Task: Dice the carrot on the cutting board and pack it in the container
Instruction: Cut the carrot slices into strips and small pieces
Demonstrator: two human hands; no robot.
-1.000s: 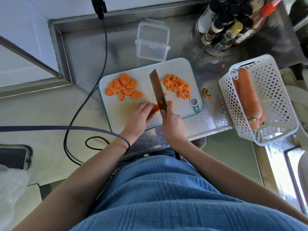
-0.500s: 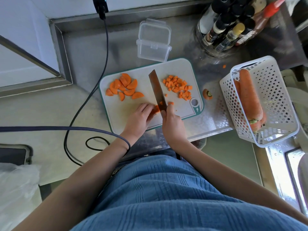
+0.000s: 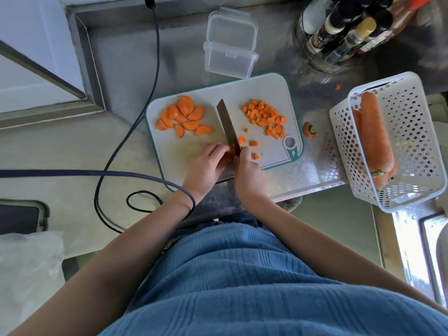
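Observation:
A white cutting board point(image 3: 266, 93) with a teal rim lies on the steel counter. Half-moon carrot slices point(image 3: 184, 116) are heaped on its left part. Diced carrot point(image 3: 265, 118) is piled on its right part, with a few loose cubes point(image 3: 253, 143) nearer me. My right hand point(image 3: 249, 177) grips the knife point(image 3: 228, 126), whose blade points away from me and rests on the board. My left hand point(image 3: 206, 166) presses a small carrot piece point(image 3: 232, 149) against the blade. An empty clear container point(image 3: 229, 55) stands just behind the board, its lid hinged open behind it.
A white perforated basket point(image 3: 417, 132) holding whole carrots sits at the right, over the counter edge. A cut carrot top point(image 3: 309, 129) lies beside the board. Sauce bottles point(image 3: 349, 32) stand at the back right. A dark cable point(image 3: 135, 122) runs across the left counter.
A few more cubes now lie to the right of the blade. The piece under my left hand has become shorter. Both hands stay at the board's near edge.

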